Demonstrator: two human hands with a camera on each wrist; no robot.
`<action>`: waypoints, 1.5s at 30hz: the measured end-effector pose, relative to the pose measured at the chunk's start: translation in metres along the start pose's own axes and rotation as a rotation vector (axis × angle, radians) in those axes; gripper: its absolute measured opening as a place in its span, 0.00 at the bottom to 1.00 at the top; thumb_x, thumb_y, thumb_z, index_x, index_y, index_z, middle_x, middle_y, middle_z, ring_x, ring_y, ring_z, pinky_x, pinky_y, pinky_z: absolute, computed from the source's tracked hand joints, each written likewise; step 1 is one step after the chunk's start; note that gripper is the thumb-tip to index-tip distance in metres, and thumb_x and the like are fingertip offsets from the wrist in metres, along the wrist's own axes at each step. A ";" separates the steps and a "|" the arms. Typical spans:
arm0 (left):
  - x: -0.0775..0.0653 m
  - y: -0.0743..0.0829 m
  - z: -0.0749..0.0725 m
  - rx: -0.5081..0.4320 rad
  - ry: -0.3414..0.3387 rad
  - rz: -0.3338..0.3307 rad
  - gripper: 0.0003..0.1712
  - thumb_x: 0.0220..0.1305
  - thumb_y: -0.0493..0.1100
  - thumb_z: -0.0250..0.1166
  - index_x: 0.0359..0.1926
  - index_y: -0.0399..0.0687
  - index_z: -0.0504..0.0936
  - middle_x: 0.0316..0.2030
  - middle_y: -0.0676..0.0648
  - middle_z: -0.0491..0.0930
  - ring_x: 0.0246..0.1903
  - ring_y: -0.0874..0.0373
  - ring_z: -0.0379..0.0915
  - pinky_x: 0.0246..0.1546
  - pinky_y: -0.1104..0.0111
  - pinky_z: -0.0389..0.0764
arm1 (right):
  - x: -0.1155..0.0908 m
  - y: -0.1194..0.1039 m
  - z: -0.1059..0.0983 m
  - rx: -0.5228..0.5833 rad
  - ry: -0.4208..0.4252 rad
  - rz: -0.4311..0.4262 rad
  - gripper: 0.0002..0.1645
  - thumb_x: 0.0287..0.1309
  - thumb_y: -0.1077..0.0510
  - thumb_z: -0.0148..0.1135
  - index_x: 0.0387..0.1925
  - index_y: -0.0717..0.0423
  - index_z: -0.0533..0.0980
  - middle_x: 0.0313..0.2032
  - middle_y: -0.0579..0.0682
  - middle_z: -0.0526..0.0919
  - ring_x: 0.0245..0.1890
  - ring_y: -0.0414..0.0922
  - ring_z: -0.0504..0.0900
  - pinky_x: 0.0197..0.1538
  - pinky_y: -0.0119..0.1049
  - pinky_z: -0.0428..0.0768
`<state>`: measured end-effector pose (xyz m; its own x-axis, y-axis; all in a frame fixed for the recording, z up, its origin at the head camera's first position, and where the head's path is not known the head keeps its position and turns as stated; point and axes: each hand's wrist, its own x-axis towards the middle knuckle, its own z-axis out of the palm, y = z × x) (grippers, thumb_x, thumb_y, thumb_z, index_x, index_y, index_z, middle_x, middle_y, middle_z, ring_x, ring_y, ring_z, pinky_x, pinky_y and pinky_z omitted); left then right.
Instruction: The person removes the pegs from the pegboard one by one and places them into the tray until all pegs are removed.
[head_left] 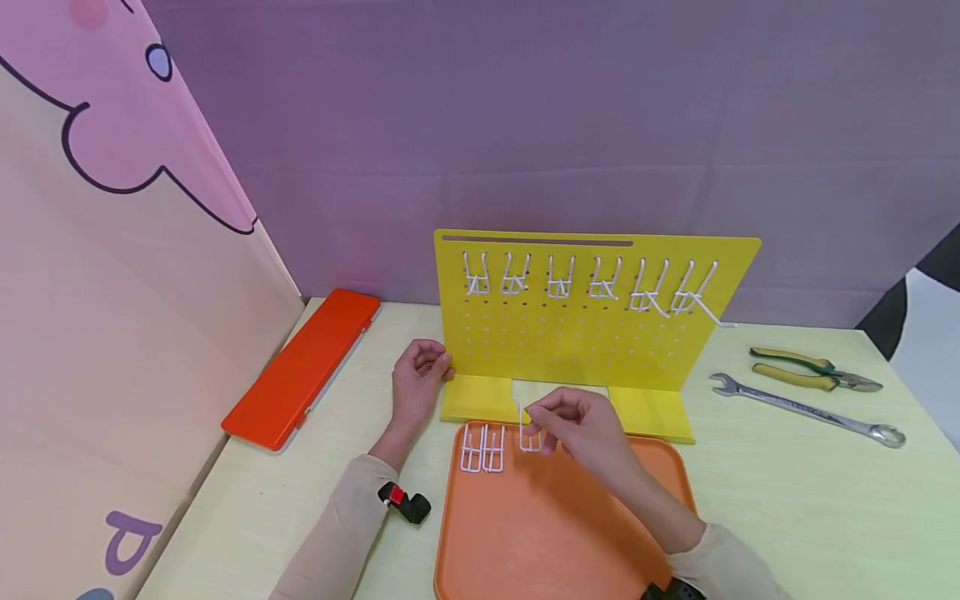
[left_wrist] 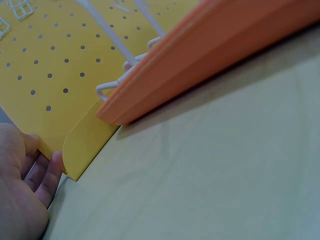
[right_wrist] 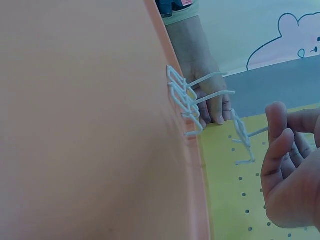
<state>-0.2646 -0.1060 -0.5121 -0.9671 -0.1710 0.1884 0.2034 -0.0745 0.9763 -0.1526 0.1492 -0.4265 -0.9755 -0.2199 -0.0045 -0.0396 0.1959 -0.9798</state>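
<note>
My right hand [head_left: 581,429] pinches a white wire pegboard hook [head_left: 529,450] by its prong, above the far part of an orange tray [head_left: 540,537]. In the right wrist view that hook [right_wrist: 242,131] hangs clear of the tray, its wire frame showing. Two more white hooks [head_left: 482,450] lie side by side at the tray's far left. Behind the tray stands a yellow pegboard [head_left: 562,337] on its feet, with several white hooks in a row along its upper part. At the board's lower left edge, my left hand [head_left: 416,383] grips the edge between thumb and fingers.
A red flat case [head_left: 303,371] lies at the left of the table. To the right are pliers [head_left: 813,368] with yellow-green handles and a metal wrench [head_left: 806,408]. A purple cloth [head_left: 555,125] hangs behind the board.
</note>
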 end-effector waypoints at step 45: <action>0.000 0.001 0.000 -0.012 -0.006 -0.012 0.06 0.75 0.26 0.68 0.48 0.33 0.81 0.38 0.41 0.85 0.34 0.50 0.83 0.38 0.70 0.93 | 0.006 0.027 0.014 0.044 -0.165 0.102 0.15 0.77 0.63 0.68 0.54 0.73 0.83 0.40 0.63 0.93 0.24 0.40 0.85 0.23 0.27 0.75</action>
<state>-0.2645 -0.1063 -0.5116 -0.9705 -0.1636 0.1773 0.1934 -0.0880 0.9772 -0.1568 0.1396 -0.4562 -0.9250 -0.3558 -0.1336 0.0706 0.1844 -0.9803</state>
